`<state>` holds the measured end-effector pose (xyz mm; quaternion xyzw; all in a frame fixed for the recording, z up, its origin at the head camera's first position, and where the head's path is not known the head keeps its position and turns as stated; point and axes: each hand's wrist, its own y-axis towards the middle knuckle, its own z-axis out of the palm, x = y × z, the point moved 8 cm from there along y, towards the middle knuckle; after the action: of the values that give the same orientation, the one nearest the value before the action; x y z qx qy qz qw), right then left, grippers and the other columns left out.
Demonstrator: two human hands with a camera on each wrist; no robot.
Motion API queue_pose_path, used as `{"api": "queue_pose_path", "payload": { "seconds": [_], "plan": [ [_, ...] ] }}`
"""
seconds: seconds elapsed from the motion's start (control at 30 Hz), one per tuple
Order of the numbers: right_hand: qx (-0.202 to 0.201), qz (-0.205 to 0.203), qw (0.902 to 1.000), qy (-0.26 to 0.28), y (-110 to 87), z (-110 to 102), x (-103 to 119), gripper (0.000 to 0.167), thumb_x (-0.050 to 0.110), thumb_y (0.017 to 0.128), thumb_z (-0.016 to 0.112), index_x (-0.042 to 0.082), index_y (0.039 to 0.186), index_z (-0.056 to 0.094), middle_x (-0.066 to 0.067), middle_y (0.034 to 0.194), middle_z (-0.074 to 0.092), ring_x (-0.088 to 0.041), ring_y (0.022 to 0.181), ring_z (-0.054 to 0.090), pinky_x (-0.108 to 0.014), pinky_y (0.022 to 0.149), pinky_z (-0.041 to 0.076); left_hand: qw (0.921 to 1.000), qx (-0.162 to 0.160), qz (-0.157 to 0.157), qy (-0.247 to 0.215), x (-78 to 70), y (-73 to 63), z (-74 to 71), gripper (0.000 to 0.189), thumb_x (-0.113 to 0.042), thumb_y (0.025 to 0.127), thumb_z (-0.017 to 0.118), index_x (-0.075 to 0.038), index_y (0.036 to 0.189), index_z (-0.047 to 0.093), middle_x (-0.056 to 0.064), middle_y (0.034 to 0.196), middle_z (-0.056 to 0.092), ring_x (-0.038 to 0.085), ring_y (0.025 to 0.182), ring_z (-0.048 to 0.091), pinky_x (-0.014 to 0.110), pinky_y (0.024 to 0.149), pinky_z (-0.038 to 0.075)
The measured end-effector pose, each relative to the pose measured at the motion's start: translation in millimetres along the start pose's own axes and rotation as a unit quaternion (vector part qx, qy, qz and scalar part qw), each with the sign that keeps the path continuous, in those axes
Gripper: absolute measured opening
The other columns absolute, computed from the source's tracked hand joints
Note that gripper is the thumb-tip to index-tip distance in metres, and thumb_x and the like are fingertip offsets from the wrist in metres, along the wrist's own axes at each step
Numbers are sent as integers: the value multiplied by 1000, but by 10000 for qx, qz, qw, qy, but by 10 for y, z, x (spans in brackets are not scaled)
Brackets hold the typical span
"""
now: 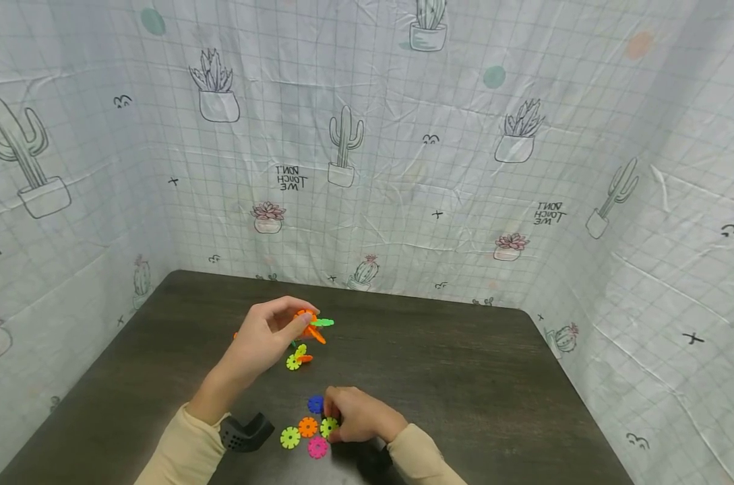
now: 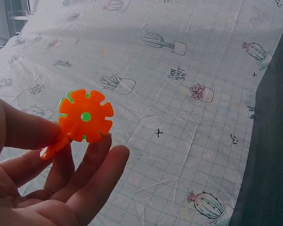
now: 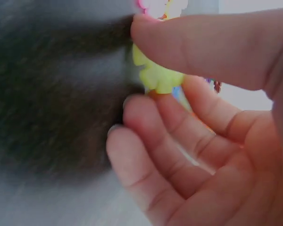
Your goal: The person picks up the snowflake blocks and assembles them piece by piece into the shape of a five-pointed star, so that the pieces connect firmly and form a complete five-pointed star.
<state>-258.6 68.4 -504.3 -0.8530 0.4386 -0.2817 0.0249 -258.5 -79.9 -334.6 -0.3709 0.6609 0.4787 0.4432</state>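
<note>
Raised over the left part of the dark table, my left hand (image 1: 259,340) pinches a small cluster of notched plastic discs between thumb and fingertips. An orange disc (image 2: 98,113) faces the left wrist view, with green showing behind it and a second orange piece edge-on below. In the head view a green disc (image 1: 324,322) juts to the right from this cluster. Lower down, my right hand (image 1: 363,414) is at the tabletop, thumb and fingers around a yellow-green disc (image 3: 158,77). The thumb hides part of that disc.
Beside the right hand lie loose discs: blue (image 1: 315,404), orange (image 1: 308,426), yellow-green (image 1: 290,438) and pink (image 1: 317,447). A joined yellow-and-orange group (image 1: 294,362) sits below the left hand. Printed cloth (image 1: 391,168) walls the table (image 1: 464,377) at the back and sides.
</note>
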Motion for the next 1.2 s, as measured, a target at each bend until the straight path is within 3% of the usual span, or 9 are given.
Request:
{"api": "queue_pose_path", "payload": {
  "seconds": [0.33, 0.5, 0.63, 0.73, 0.8, 0.97, 1.03, 1.1, 1.2],
  "plan": [
    [-534, -747, 9914, 935, -204, -131, 4, 22, 13, 89, 79, 16, 87, 57, 13, 74, 59, 2, 64, 53, -16, 61, 48, 9997, 224, 99, -58, -8, 3, 62, 19, -9, 101, 63, 0, 117, 68, 19, 114, 67, 15, 89, 70, 26, 84, 60],
    [-1044, -1049, 9773, 1513, -317, -359, 48, 15, 8, 92, 74, 16, 90, 62, 9, 75, 65, 0, 62, 57, -18, 58, 50, 9997, 206, 140, -22, -14, 7, 74, 19, -10, 101, 63, -1, 116, 69, 18, 116, 67, 15, 91, 69, 27, 85, 60],
    [-1728, -1227, 9610, 1779, -433, -612, 113, 9, 11, 95, 72, 18, 97, 67, 4, 83, 71, -3, 67, 63, -22, 61, 55, 9996, 239, 160, -51, -30, 6, 96, 19, -11, 101, 63, -1, 117, 69, 18, 117, 67, 17, 92, 70, 27, 85, 60],
    [-2416, -1343, 9403, 1985, -553, -826, 181, 7, 14, 96, 72, 18, 102, 69, 1, 89, 73, -10, 72, 67, -26, 66, 58, 9994, 282, 191, -67, -38, 7, 119, 20, -11, 101, 62, -1, 117, 69, 18, 118, 67, 19, 94, 70, 28, 85, 60],
    [-2882, -1437, 9198, 2241, -646, -964, 223, 10, 14, 96, 71, 15, 106, 69, -3, 91, 74, -12, 74, 69, -28, 67, 60, 9993, 305, 203, -60, -38, 7, 132, 20, -12, 101, 62, -1, 118, 69, 18, 118, 67, 20, 95, 70, 29, 86, 60],
    [-3817, -1940, 8476, 3133, -878, -1240, 311, 21, 3, 96, 68, 0, 116, 63, -20, 94, 70, -12, 77, 71, -33, 68, 62, 9994, 316, 145, -10, -42, 5, 153, 21, -14, 101, 63, -2, 118, 69, 17, 119, 68, 30, 101, 69, 30, 88, 60],
    [-4054, -2102, 8239, 3357, -950, -1304, 343, 22, -1, 96, 67, -3, 117, 61, -22, 95, 69, -13, 79, 72, -36, 71, 63, 9994, 317, 137, 0, -47, 4, 158, 21, -14, 102, 63, -3, 118, 69, 17, 120, 68, 34, 103, 68, 30, 88, 60],
    [-4199, -2182, 8093, 3481, -999, -1341, 369, 22, -1, 96, 66, -3, 117, 60, -18, 97, 70, -14, 80, 73, -38, 72, 63, 9994, 307, 149, 4, -50, 3, 162, 20, -14, 102, 63, -3, 118, 69, 16, 120, 68, 36, 104, 68, 30, 88, 60],
    [-4222, -2176, 7997, 3674, -1022, -1357, 394, 21, 1, 96, 67, -2, 116, 60, -9, 101, 71, -14, 82, 74, -39, 75, 63, 9994, 314, 171, 5, -45, 5, 176, 20, -14, 102, 63, -3, 117, 69, 16, 119, 68, 38, 104, 68, 30, 88, 60]
  ]
}}
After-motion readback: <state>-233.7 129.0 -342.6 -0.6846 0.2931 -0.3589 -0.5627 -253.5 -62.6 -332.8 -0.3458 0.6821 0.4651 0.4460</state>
